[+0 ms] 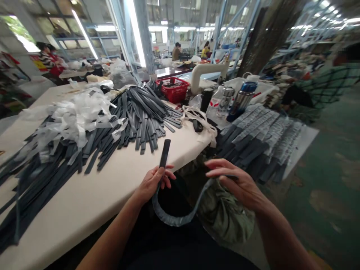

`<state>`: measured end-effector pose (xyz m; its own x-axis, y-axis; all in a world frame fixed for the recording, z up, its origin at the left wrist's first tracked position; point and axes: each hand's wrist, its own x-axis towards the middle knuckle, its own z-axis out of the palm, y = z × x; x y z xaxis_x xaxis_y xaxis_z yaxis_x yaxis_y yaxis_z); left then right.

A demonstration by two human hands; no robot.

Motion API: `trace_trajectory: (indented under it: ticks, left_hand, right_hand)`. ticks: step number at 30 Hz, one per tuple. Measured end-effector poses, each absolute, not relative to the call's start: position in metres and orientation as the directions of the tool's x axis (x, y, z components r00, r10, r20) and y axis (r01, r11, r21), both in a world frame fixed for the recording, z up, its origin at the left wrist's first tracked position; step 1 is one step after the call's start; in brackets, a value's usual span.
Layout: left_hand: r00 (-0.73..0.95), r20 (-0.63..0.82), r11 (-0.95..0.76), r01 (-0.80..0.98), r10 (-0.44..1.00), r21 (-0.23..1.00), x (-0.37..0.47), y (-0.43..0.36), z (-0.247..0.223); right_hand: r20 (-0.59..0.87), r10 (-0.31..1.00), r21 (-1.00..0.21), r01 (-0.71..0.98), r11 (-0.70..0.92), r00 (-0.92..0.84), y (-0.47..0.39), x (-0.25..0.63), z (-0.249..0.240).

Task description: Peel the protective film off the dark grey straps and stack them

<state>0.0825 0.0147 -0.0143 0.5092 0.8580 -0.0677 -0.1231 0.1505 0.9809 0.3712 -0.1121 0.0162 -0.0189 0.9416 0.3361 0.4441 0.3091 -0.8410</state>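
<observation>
Nearest the camera is a dark-clothed lap [180, 255], with a grey strap [176, 221] looped above it between both hands. Left hand [153, 182] has thumb and fingers pinched near one end, dark tip poking up; right hand [239, 183] is loosely curled around the other, fingers partly open. Looks like the strap-in-plastic handling stage, imo, since its middle seems sleeved. Next move probably calls for a steady hold on both ends. On the left table [112, 202]: loose straps [137, 108] heaped with plastic strips [78, 112]. Right: wrapped straps [261, 127], thermos [243, 99] behind. Cloth bag [201, 123] kinda clutters the gap between piles; red basket [173, 93] farther off.
</observation>
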Motion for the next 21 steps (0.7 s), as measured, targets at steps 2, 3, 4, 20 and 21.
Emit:
trace_trajectory:
  ticks: [2, 3, 4, 20, 21]
  left_hand:
    - [0.607, -0.091, 0.147, -0.043, 0.790, 0.988, 0.089, 0.014, -0.016]
    - [0.653, -0.109, 0.153, -0.010, 0.749, 0.988, 0.092, 0.013, -0.016]
    - [0.697, -0.131, 0.162, 0.023, 0.705, 0.987, 0.095, 0.013, -0.017]
    - [0.620, -0.113, -0.036, 0.223, 0.777, 0.974, 0.128, -0.020, -0.035]
    - [0.627, -0.133, -0.034, 0.247, 0.767, 0.969, 0.127, -0.025, -0.039]
  right_hand:
    - [0.331, 0.936, -0.863, 0.363, 0.352, -0.121, -0.079, 0.357, 0.029]
    - [0.317, 0.935, -0.889, 0.294, 0.350, -0.157, -0.065, 0.350, 0.032]
    - [0.297, 0.936, -0.919, 0.212, 0.333, -0.188, -0.053, 0.343, 0.033]
    - [0.237, 0.955, -0.970, -0.003, 0.241, 0.178, -0.034, 0.307, 0.018]
    - [0.258, 0.950, -0.966, 0.010, 0.260, 0.179, -0.039, 0.309, 0.020]
